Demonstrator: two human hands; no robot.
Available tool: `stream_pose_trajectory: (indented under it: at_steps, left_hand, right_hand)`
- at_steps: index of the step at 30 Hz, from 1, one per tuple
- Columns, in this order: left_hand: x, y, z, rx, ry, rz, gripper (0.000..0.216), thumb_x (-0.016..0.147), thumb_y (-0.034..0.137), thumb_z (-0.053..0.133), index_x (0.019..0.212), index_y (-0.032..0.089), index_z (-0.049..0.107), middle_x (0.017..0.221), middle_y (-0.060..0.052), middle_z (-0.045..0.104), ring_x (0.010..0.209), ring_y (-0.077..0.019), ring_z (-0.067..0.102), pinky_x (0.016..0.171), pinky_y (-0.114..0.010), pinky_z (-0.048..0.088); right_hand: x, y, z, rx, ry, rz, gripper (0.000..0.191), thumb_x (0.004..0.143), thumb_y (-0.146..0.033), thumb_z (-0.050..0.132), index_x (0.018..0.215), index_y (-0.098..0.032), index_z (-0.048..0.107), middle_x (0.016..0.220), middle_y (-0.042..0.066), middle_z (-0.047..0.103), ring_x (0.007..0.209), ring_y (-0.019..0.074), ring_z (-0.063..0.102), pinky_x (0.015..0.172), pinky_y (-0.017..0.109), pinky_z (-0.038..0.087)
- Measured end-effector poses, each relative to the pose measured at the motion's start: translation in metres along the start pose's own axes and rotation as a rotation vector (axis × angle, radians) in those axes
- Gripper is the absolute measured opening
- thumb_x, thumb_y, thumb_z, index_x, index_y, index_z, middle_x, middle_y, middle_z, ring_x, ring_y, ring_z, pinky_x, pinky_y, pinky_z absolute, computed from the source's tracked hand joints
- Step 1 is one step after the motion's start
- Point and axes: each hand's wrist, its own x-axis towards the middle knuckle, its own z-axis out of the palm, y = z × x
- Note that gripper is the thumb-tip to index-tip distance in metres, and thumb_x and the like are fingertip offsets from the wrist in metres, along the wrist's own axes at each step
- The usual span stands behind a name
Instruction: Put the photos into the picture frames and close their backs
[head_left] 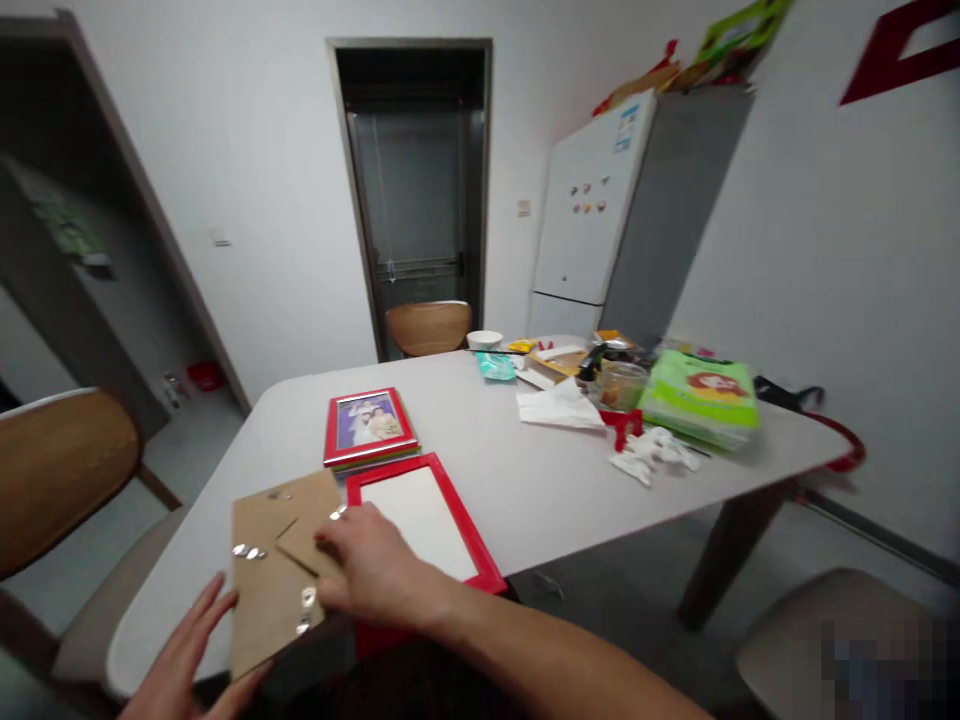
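Observation:
A brown frame backing board (266, 580) with metal clips lies at the table's near edge. My right hand (375, 575) rests on its right side, fingers curled around the board's stand flap. My left hand (187, 655) lies open with spread fingers at the board's lower left corner. Right beside the board sits an empty red picture frame (465, 520) with a white inside. Behind it, a stack of red frames (369, 428) has a photo on top.
The white table (495, 440) carries tissues (559, 408), a green package (701, 395), a bowl (484, 340) and small clutter at the far right. Wooden chairs stand at the left (60, 470) and far end (429, 326). A fridge (600, 215) stands behind.

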Motion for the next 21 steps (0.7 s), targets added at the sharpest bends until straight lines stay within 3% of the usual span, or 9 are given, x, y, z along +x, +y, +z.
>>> stream_pose_trajectory:
  at_steps: [4,9,18,21]
  left_hand:
    - [0.009,0.058,0.017,-0.127,-0.089,0.028,0.047,0.075,0.031,0.051,0.119,0.022,0.035,0.125,-0.007,0.042,0.111,-0.0221,0.043,0.090,-0.036,0.042]
    - [0.025,0.105,0.044,-0.254,-0.308,-0.027,0.045,0.068,0.018,0.056,0.112,0.015,0.045,0.125,-0.013,0.042,0.113,-0.0217,0.041,0.094,-0.036,0.037]
    - [0.034,0.114,0.055,-0.254,-0.398,-0.033,0.025,0.074,0.015,0.049,0.098,0.015,0.055,0.115,-0.009,0.052,0.114,-0.0210,0.038,0.097,-0.037,0.031]
    - [0.033,0.116,0.055,-0.234,-0.429,-0.024,0.031,0.071,0.027,0.057,0.100,0.015,0.054,0.118,-0.010,0.049,0.115,-0.0243,0.036,0.098,-0.042,0.027]
  right_hand:
    - [-0.035,0.029,-0.023,0.035,-0.006,0.114,0.028,0.061,-0.021,0.053,0.088,-0.019,0.059,0.088,0.004,0.059,0.086,0.0174,0.050,0.076,0.026,0.037]
    - [-0.069,0.071,-0.022,-0.012,-0.026,0.274,0.033,0.061,-0.020,0.048,0.092,-0.019,0.059,0.096,0.006,0.058,0.090,0.0185,0.050,0.081,0.028,0.036]
    - [-0.062,0.092,-0.002,-0.202,-0.029,0.236,0.029,0.066,-0.024,0.048,0.092,-0.019,0.061,0.095,0.008,0.059,0.090,0.0192,0.049,0.079,0.028,0.037]
    - [-0.061,0.093,0.004,-0.260,-0.005,0.200,0.028,0.069,-0.025,0.048,0.093,-0.021,0.061,0.096,0.008,0.058,0.090,0.0198,0.050,0.078,0.030,0.037]
